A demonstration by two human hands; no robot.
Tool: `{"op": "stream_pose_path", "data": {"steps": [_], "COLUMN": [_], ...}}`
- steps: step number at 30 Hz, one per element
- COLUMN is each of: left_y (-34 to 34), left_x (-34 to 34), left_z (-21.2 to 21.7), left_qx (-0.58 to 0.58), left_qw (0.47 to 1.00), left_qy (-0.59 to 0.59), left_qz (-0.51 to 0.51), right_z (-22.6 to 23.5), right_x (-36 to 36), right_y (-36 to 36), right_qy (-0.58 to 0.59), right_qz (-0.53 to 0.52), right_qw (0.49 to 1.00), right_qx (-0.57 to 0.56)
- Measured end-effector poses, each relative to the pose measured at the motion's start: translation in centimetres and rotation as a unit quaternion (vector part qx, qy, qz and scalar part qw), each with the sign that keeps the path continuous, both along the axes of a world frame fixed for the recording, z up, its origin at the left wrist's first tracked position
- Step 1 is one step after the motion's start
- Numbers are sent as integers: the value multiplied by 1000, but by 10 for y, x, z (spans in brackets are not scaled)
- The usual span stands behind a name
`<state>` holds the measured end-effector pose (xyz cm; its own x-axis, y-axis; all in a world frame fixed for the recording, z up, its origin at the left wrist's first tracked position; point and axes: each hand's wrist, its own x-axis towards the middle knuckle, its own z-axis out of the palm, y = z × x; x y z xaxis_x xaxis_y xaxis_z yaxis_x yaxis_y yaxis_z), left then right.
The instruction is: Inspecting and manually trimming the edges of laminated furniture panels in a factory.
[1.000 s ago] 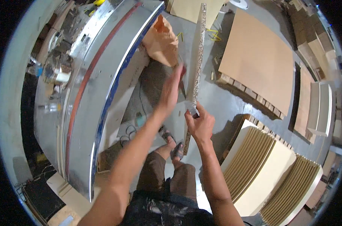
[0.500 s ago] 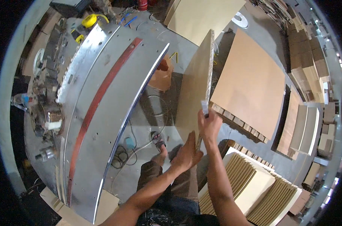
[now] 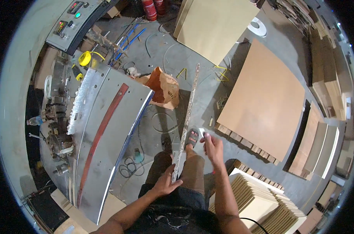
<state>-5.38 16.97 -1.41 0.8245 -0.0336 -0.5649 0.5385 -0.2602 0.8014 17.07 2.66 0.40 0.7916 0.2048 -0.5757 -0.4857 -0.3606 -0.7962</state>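
Observation:
A board (image 3: pixel 188 117) stands on edge in front of me, so that I see mostly its narrow, rough, speckled edge. My left hand (image 3: pixel 166 183) is closed round its near end, with the thumb on the right side. To the right of the board and apart from it, my right hand (image 3: pixel 213 149) pinches a small flat whitish piece (image 3: pixel 201 132). Its exact kind does not show. On the left lies the grey metal machine table (image 3: pixel 114 128) with a red strip (image 3: pixel 103 136) along it, clear of both hands.
A brown sheet (image 3: pixel 264 105) tops a pallet stack on the right. Grooved-looking cream panels (image 3: pixel 258 195) are stacked at lower right. Pale boards (image 3: pixel 212 29) stand at the far side. A torn paper bag (image 3: pixel 165 87) and a cable (image 3: pixel 130 167) lie on the floor.
My right hand has come off the board's edge with the whitish piece. The board has turned from showing its broad face to nearly edge-on, and my left hand has shifted nearer me.

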Motion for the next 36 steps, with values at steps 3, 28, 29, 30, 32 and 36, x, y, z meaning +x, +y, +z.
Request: {"op": "stream_pose_path", "data": {"steps": [3, 28, 29, 30, 32, 36], "left_y": [14, 113, 113, 112, 112, 108], "left_x": [40, 351, 347, 343, 336, 331], "left_z": [-13, -6, -7, -8, -8, -7], "left_qx": [164, 97, 94, 92, 78, 98], "left_qw": [967, 965, 962, 963, 958, 952], "left_qy": [-191, -245, -257, -255, -275, -288], "left_qz": [26, -5, -9, -9, 15, 35], "right_z": [-10, 0, 0, -1, 0, 2], "right_x": [73, 181, 178, 176, 170, 167], "right_y": [6, 77, 76, 76, 76, 77], "right_qy": [-143, -406, -403, -409, -409, -423], "right_qz": [90, 311, 312, 314, 317, 313], "right_qw": [981, 843, 844, 841, 839, 830], "right_qx": [-96, -167, -168, -166, -166, -185]}}
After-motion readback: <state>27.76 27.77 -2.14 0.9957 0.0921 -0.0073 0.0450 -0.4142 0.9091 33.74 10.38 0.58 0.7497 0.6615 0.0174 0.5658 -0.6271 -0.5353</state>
